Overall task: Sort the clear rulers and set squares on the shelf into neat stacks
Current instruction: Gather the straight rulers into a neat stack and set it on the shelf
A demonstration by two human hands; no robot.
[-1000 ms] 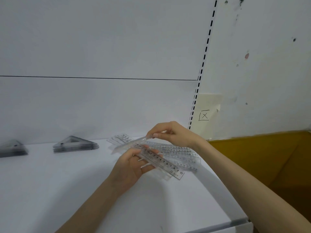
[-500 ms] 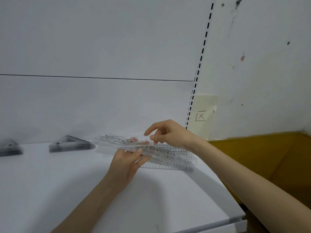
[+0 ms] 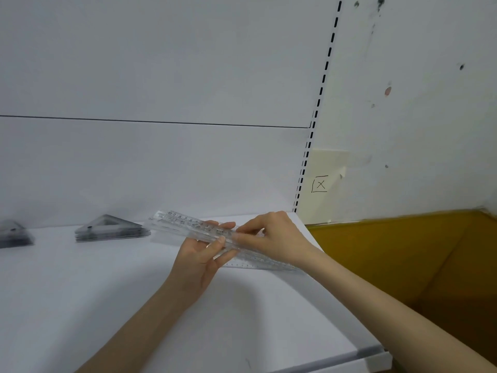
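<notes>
Two bare forearms reach in from the lower edge over the white shelf (image 3: 107, 305). At frame centre the left hand (image 3: 200, 258) cups a bundle of clear rulers (image 3: 188, 224) from beneath, thumb laid across its top. The right hand (image 3: 274, 238) pinches the same bundle from above, just to the right. The bundle slants toward the upper left, over a loose ruler (image 3: 258, 265) lying flat on the shelf. Farther back at left sit a set-square stack (image 3: 110, 228) and, well apart at the frame's left edge, a second stack (image 3: 13, 234). On the wall at right hangs a pale note (image 3: 322, 173) bearing a boxed X.

a pale note (image 3: 326, 170) marked x beside a slotted upright (image 3: 324, 76).
</notes>
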